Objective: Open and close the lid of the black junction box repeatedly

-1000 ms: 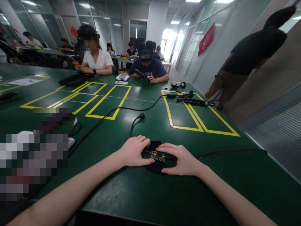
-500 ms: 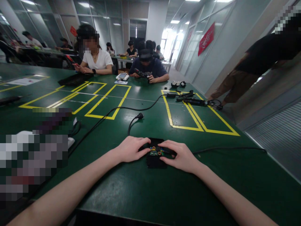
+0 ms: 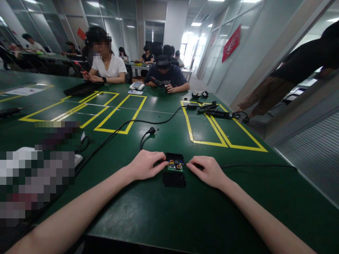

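A small black case [image 3: 174, 157] lies open on the green table [image 3: 169, 211], with a green circuit board [image 3: 174, 165] in it. A flat black cover [image 3: 173, 180] lies just in front of it. My left hand [image 3: 146, 164] has its fingers curled against the case's left end, where a black cord with a plug [image 3: 151, 131] leaves. My right hand [image 3: 208, 171] pinches the black cable [image 3: 251, 165] at the board's right side; the cable runs off to the right.
Yellow tape rectangles [image 3: 120, 113] mark the table. A long black cord [image 3: 148, 122] crosses it towards tools [image 3: 215, 113] at the right. A blurred-out patch [image 3: 37, 176] sits at my left. Two people [image 3: 108, 65] sit at the far edge; another person [image 3: 296, 77] stands at the right.
My hands have drawn apart and slid away from me. The circuit board and the black cover, partly under my fingers before, now lie in plain sight between them.
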`<state>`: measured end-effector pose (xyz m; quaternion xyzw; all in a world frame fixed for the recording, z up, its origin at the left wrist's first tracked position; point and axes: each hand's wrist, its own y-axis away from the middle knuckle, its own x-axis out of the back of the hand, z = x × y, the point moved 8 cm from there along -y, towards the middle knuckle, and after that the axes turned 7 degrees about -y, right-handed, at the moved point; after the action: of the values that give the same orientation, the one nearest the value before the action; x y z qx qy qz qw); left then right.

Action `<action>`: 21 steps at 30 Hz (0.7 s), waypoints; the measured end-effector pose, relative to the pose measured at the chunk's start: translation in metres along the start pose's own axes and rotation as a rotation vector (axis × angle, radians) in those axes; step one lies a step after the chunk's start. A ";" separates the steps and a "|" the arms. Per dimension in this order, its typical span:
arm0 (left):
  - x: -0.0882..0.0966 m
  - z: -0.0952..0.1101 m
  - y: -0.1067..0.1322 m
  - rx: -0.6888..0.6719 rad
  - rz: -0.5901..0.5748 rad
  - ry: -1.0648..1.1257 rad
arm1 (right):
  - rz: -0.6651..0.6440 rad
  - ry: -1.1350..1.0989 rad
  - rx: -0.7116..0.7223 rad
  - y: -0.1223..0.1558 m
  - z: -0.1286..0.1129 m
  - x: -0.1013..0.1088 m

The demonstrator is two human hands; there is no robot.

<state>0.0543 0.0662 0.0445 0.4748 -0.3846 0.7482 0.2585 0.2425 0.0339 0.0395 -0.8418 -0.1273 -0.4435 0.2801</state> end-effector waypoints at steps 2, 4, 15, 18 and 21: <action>0.003 0.004 0.001 -0.045 0.025 0.045 | -0.016 0.006 0.044 0.002 -0.001 0.000; 0.003 0.009 0.003 -0.101 0.017 0.086 | -0.021 0.003 0.099 0.005 -0.005 0.001; -0.014 0.013 0.005 -0.123 -0.162 0.006 | -0.090 0.010 0.177 0.007 -0.019 -0.011; -0.012 0.011 0.004 -0.110 -0.160 0.005 | -0.103 0.013 0.172 0.006 -0.020 -0.014; -0.013 0.007 0.004 -0.081 -0.163 -0.009 | -0.109 0.032 0.148 0.005 -0.018 -0.016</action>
<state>0.0608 0.0576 0.0332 0.4970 -0.3755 0.7065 0.3360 0.2234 0.0201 0.0324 -0.8036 -0.2008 -0.4606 0.3190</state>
